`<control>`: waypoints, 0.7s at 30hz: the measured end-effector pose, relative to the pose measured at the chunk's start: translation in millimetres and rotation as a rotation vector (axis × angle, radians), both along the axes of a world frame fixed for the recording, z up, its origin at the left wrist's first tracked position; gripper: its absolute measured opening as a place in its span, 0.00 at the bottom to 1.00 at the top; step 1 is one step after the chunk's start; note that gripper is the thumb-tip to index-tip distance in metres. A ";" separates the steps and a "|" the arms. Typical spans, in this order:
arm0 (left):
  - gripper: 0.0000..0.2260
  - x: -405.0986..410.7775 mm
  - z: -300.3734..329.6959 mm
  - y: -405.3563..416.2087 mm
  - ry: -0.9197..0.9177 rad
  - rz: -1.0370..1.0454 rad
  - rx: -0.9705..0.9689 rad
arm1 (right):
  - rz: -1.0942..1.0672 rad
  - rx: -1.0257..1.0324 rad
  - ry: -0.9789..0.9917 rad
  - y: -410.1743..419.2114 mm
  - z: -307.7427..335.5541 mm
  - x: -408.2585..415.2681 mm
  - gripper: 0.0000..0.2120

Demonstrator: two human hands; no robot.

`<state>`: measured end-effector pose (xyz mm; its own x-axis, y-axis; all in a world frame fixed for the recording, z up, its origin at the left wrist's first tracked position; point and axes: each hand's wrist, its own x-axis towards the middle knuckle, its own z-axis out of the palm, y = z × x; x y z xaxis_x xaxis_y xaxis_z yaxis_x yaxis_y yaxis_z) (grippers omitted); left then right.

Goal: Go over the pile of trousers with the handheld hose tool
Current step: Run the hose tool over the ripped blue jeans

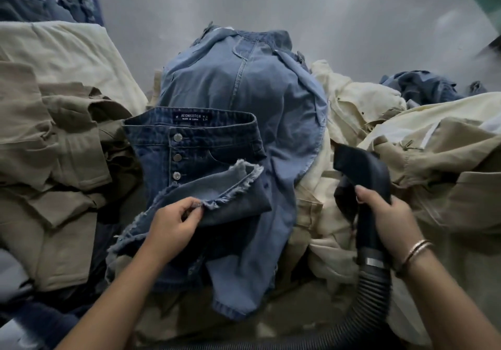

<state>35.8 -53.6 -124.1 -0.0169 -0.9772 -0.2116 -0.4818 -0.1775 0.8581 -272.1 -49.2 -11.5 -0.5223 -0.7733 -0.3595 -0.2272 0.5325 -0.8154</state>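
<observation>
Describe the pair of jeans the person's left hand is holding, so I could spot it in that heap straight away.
Find the big light-blue denim garment mounded in the middle of the pile. Lying against its near left side are the dark blue jeans, whose frayed leg hem the left hand pinches. Only this pair shows a column of silver buttons and a dark waistband label.

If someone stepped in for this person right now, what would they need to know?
Left hand pinches the frayed hem of the dark jeans folded on top of the pile.
Right hand grips the hose tool; its nozzle points at the cream trousers, off the jeans.
Light blue jeans lie beneath; khaki trousers to the left.
How much is done cannot be told. Left: pass the nozzle over the dark jeans, then the rest.
</observation>
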 end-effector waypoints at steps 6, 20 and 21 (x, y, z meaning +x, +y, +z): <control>0.06 -21.1 5.2 -3.1 0.036 -0.030 -0.083 | 0.619 0.117 -0.010 32.0 -9.2 53.3 0.09; 0.21 7.5 -6.2 25.6 -0.153 -0.215 -0.017 | 0.143 0.120 -0.253 11.5 2.0 6.5 0.08; 0.26 0.8 -2.2 19.3 -0.340 -0.289 -0.017 | 0.254 0.167 -0.256 18.1 -3.9 20.2 0.08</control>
